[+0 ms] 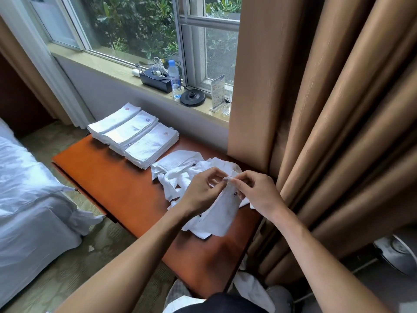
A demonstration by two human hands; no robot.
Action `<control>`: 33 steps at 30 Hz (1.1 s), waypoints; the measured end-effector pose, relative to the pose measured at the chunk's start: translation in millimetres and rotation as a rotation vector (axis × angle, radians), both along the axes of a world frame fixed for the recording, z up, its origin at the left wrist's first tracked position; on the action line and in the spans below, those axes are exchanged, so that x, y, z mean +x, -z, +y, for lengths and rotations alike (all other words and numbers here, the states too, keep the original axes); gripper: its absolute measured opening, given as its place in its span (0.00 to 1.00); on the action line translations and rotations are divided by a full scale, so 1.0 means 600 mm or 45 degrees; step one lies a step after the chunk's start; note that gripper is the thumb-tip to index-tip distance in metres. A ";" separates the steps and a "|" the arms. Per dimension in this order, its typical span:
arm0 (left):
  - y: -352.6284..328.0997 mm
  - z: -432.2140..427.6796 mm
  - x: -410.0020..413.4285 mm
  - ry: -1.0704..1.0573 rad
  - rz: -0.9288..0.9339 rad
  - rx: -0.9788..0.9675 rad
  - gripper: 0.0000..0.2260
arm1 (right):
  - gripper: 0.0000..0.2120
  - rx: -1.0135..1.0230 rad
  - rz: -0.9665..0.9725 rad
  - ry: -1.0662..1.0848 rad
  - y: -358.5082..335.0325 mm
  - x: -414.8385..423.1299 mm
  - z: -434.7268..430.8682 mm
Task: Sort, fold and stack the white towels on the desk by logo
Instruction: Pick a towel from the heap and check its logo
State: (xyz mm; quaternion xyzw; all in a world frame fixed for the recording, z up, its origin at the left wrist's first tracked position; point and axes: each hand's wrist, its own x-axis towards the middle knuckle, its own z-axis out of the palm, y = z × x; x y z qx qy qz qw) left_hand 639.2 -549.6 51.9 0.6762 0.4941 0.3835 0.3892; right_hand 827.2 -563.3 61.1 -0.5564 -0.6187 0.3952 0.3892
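My left hand (203,188) and my right hand (255,193) meet over the near right part of the orange-brown wooden desk (108,177). Each pinches the top edge of one small white terry towel (226,211) between thumb and fingertips, and the two pinches nearly touch. The rest of my fingers are loosely curled. The towel hangs down from that edge, with its lower end among other white cloth near the front of the desk. A small dark blue logo (235,194) shows on it just under my right fingers.

Behind my hands, toward the window, lies a crumpled heap of unfolded white towels (178,168) on the desk, touching the one I hold.

At the far left end of the desk three stacks of folded white towels sit side by side in a row, edges touching. The farthest stack (112,120) has a small red logo on top, the middle stack (130,133) a darker bluish one, and the nearest stack (150,147) a reddish one — this last stack lies just beside the loose heap.

On the pale stone window sill (106,68) stand a black box (155,81) with white cables in it, a clear plastic water bottle with a blue cap (174,77), a round black base (192,97) and a clear card stand (217,91). Heavy tan curtains (327,109) hang at my right — a bed with white linen (27,188) is at my left.
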 end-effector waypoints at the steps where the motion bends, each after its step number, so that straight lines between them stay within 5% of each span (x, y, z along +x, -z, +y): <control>1: 0.001 0.000 -0.001 -0.009 -0.012 -0.019 0.01 | 0.09 0.009 -0.021 0.003 0.000 -0.001 0.002; 15: -0.011 0.004 -0.001 0.024 -0.047 -0.162 0.10 | 0.05 0.106 -0.213 -0.050 0.008 -0.005 0.015; 33: 0.033 -0.014 0.011 0.029 0.174 0.004 0.04 | 0.12 0.005 -0.082 0.068 0.044 0.004 0.006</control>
